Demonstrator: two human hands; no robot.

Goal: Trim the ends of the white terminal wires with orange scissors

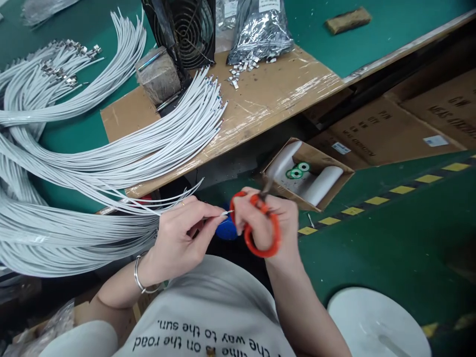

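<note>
My left hand (188, 230) pinches the tip of a white cable (224, 213) between thumb and forefinger. Orange-handled scissors (273, 233) hang in my right hand (260, 223), whose fingers are curled through and round the handle loops. The blades point up and away, blurred. My right fingertips meet the end of the pinched cable; the exact contact is too small to make out. Long bundles of white cables (159, 148) stretch from the left, some with ends resting on the cardboard, others passing behind my left hand.
A black fan (188, 32) and a wrapped block (159, 74) stand on the cardboard sheet (267, 106). Small metal connectors (238, 74) lie by a plastic bag (260, 32). An open carton (330, 193) holds white rolls and green-rimmed spools. A white round stool (375, 317) stands lower right.
</note>
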